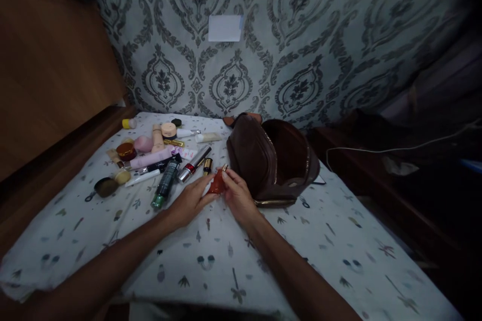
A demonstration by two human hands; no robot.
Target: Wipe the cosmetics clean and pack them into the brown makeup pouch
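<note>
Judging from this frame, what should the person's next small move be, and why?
Perhaps shift the small red item a little left and lay it beside the green-ended bottle: the left hand and right hand are both at it, and the pink tube and amber jar lie loose on that side. I can't tell what the item is.

both hands (192, 200) (241, 199) close together, curled
</note>
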